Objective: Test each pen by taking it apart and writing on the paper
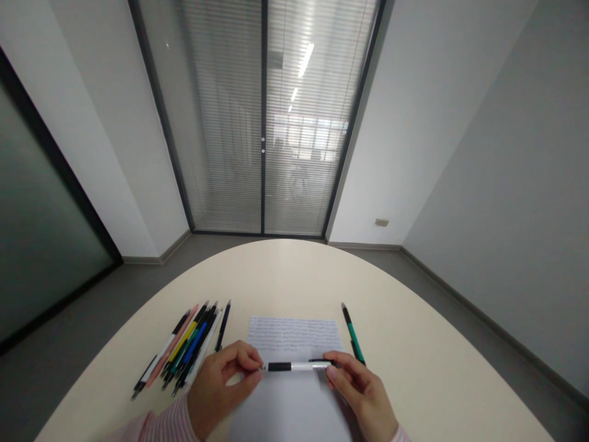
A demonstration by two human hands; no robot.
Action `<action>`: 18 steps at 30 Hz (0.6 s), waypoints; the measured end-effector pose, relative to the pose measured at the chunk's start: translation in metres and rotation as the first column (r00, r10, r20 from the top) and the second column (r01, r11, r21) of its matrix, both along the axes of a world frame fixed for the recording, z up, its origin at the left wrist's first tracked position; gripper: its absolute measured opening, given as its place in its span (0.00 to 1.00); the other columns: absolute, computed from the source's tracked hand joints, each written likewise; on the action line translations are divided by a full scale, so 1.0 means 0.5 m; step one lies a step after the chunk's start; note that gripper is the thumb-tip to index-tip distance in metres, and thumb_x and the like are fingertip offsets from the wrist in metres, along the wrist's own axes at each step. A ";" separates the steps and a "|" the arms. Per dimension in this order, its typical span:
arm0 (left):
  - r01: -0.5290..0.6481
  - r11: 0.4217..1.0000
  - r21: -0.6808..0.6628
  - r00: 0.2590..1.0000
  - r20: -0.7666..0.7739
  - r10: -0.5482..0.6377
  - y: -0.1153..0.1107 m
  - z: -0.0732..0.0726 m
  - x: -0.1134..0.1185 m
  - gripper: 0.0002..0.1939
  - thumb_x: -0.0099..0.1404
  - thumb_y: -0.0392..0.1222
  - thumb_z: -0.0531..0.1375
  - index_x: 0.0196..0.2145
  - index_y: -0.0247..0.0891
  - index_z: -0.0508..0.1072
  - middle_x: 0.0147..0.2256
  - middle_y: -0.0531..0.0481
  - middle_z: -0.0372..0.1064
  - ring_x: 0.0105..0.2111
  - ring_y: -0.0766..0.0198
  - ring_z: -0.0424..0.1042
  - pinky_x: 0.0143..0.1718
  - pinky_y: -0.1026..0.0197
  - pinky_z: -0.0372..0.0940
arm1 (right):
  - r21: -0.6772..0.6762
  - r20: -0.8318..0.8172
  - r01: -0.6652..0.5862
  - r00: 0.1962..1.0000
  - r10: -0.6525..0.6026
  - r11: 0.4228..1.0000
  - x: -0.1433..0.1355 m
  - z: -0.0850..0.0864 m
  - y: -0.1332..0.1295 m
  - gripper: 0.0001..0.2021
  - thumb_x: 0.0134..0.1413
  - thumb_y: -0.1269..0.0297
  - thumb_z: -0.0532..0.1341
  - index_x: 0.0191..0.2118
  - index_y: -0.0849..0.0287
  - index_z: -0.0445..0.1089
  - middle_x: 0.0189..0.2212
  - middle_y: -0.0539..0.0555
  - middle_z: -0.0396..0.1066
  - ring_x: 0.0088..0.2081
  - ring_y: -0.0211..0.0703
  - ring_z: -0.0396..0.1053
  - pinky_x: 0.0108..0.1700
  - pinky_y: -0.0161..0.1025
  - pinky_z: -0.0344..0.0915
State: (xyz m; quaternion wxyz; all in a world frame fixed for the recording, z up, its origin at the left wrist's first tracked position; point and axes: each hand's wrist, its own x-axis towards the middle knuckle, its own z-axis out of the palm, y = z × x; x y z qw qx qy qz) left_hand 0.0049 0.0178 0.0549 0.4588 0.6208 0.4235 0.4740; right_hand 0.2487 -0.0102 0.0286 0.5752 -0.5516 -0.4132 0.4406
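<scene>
A white pen with a black grip [301,366] lies level between my two hands, above a sheet of paper [294,405] with lines of handwriting on its upper part. At the pen's tip end, the thumb and fingers of my left hand [225,380] are pinched together. My right hand [361,390] grips the clip end between thumb and fingers. Left of the paper lies a group of several pens [184,347] in black, white, pink, yellow, green and blue. A dark pen [223,325] rests at that group's right side. Beyond my right hand is a green and black pen [352,334].
The round cream table [427,362] carries the paper and pens. Its curved far edge faces a glass partition with blinds [225,153]. White walls [396,135] stand on both sides, with grey floor [151,288] around the table.
</scene>
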 end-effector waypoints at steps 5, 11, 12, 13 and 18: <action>0.034 0.997 -0.068 0.996 0.090 -0.028 -0.002 -0.003 0.000 0.08 0.50 0.28 0.61 0.22 0.37 0.64 0.27 0.48 0.72 0.30 0.61 0.74 0.34 0.63 0.71 | -0.010 0.005 -0.005 1.000 0.005 1.000 0.002 -0.005 0.001 0.21 0.36 0.46 0.70 0.32 0.60 0.77 0.16 0.47 0.64 0.20 0.35 0.58 0.22 0.32 0.56; -0.042 0.999 -0.008 0.999 0.021 0.042 0.008 -0.018 -0.011 0.03 0.53 0.33 0.63 0.27 0.36 0.71 0.34 0.45 0.74 0.36 0.59 0.76 0.38 0.62 0.72 | -0.021 -0.068 0.004 0.998 -0.005 1.000 0.004 -0.002 0.000 0.20 0.35 0.48 0.71 0.32 0.59 0.77 0.16 0.48 0.66 0.22 0.36 0.61 0.25 0.31 0.59; -0.060 0.997 0.052 0.998 -0.005 0.060 0.010 -0.020 -0.013 0.02 0.54 0.33 0.62 0.28 0.36 0.72 0.33 0.46 0.73 0.36 0.59 0.76 0.37 0.63 0.72 | -0.024 -0.086 0.004 0.996 -0.006 1.000 0.005 -0.002 0.000 0.20 0.35 0.48 0.71 0.32 0.59 0.77 0.17 0.48 0.66 0.22 0.36 0.62 0.26 0.32 0.60; -0.066 0.990 0.125 0.996 -0.045 0.072 0.012 -0.021 -0.015 0.02 0.55 0.33 0.62 0.29 0.36 0.72 0.33 0.47 0.73 0.34 0.60 0.75 0.35 0.64 0.72 | -0.026 -0.106 0.005 0.994 -0.007 1.000 0.005 -0.001 0.000 0.20 0.35 0.49 0.72 0.32 0.59 0.78 0.17 0.48 0.67 0.23 0.36 0.62 0.26 0.32 0.60; 0.036 0.896 0.442 0.925 -0.355 0.138 0.016 -0.028 -0.016 0.08 0.59 0.31 0.58 0.30 0.38 0.77 0.30 0.48 0.73 0.30 0.64 0.75 0.33 0.66 0.71 | -0.025 -0.138 -0.001 0.990 -0.003 1.000 0.007 -0.002 0.001 0.19 0.35 0.50 0.72 0.33 0.59 0.78 0.19 0.49 0.70 0.24 0.37 0.64 0.28 0.32 0.62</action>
